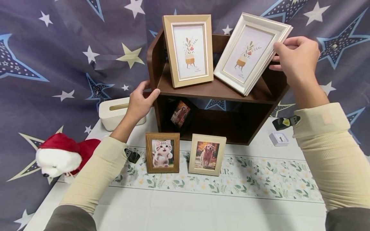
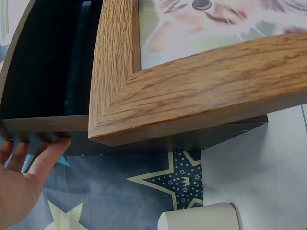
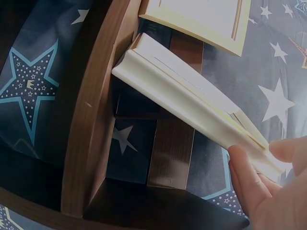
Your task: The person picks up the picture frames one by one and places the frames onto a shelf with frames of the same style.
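The right hand (image 1: 300, 59) pinches the right edge of a white picture frame (image 1: 251, 53), which leans tilted over the upper shelf (image 1: 188, 88) of a dark brown rack. In the right wrist view, thumb and fingers of that hand (image 3: 276, 191) hold the white frame (image 3: 177, 96) near one end. The left hand (image 1: 140, 101) touches the rack's left side panel (image 1: 155, 61); the left wrist view shows this hand (image 2: 24, 184) with fingertips at the panel's edge (image 2: 48, 124). A light-wood frame (image 1: 173, 51) with a matching plant print stands on the upper shelf, left of the white one.
A dark frame with a dog photo (image 1: 180, 114) leans in the lower compartment. Before the rack stand a brown cat frame (image 1: 148, 154) and a cream dog frame (image 1: 222, 157). A tissue box (image 1: 111, 117) and plush dog (image 1: 57, 160) are left, a small clock (image 1: 278, 139) right.
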The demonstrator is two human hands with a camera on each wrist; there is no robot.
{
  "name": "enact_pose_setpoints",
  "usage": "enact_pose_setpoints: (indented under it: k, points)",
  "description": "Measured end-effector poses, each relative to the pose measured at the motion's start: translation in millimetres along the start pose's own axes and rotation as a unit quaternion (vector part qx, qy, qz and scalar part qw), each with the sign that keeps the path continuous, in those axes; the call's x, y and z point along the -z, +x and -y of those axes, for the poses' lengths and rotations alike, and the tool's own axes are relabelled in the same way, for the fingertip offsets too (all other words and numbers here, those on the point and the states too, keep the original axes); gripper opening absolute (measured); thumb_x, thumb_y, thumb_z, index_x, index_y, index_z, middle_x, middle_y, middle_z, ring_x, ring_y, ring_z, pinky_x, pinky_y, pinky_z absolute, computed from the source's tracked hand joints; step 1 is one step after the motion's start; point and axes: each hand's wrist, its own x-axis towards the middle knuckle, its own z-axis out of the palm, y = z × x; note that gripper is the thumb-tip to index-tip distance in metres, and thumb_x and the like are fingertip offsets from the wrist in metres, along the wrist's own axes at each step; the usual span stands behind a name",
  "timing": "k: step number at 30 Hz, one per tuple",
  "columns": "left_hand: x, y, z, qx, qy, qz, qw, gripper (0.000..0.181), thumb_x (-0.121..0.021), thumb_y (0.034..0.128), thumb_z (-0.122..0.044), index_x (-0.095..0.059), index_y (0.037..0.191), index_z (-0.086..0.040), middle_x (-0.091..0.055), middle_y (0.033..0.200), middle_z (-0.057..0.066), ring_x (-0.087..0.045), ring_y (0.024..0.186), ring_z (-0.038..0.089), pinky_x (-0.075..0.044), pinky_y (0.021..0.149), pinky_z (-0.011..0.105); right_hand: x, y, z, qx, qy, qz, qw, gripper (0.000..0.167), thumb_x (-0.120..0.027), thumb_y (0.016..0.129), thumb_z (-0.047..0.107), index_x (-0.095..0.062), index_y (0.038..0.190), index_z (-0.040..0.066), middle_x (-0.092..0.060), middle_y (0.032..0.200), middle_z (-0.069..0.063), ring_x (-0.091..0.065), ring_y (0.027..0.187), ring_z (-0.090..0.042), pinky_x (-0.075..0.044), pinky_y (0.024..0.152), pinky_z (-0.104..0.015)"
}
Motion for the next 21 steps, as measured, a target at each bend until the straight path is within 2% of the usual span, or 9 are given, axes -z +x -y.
enact_pose_setpoints:
  k: [8, 15, 21]
  points:
    - [-0.8, -0.3, 0.9, -0.001, 0.006, 0.0, 1.0, 0.053, -0.065, 0.0985, -0.038, -0.055, 0.141, -0.006, -0.063, 0.135, 0.017, -0.067, 0.112, 0.029, -0.051, 0.074, 0.013, 5, -8.3, -8, 0.01, -0.005, 0.003, 0.9999, 0.014, -0.077, 0.088, 0.012, -0.066, 0.095, 0.013, -0.073, 0.08, 0.006, -0.069, 0.059, -0.009, -0.058, 0.05, -0.026]
    - [-1.0, 0.4, 0.8, -0.002, 0.003, 0.001, 1.0, 0.053, -0.065, 0.0984, -0.037, -0.055, 0.141, -0.006, -0.063, 0.135, 0.017, -0.067, 0.111, 0.029, -0.051, 0.072, 0.012, 8, -20.8, -16, 0.033, -0.046, 0.019, 0.9982, 0.018, -0.077, 0.089, 0.018, -0.064, 0.1, 0.013, -0.071, 0.082, 0.009, -0.07, 0.061, -0.006, -0.058, 0.051, -0.024]
    - [-0.1, -0.2, -0.4, -0.001, -0.001, 0.0, 1.0, 0.052, -0.065, 0.0987, -0.037, -0.056, 0.14, -0.006, -0.063, 0.134, 0.017, -0.067, 0.112, 0.03, -0.052, 0.07, 0.011, 10, -30.3, -25, 0.039, -0.035, 0.041, 0.9978, 0.019, -0.077, 0.089, 0.018, -0.065, 0.103, 0.011, -0.073, 0.085, 0.008, -0.071, 0.065, -0.008, -0.059, 0.052, -0.025]
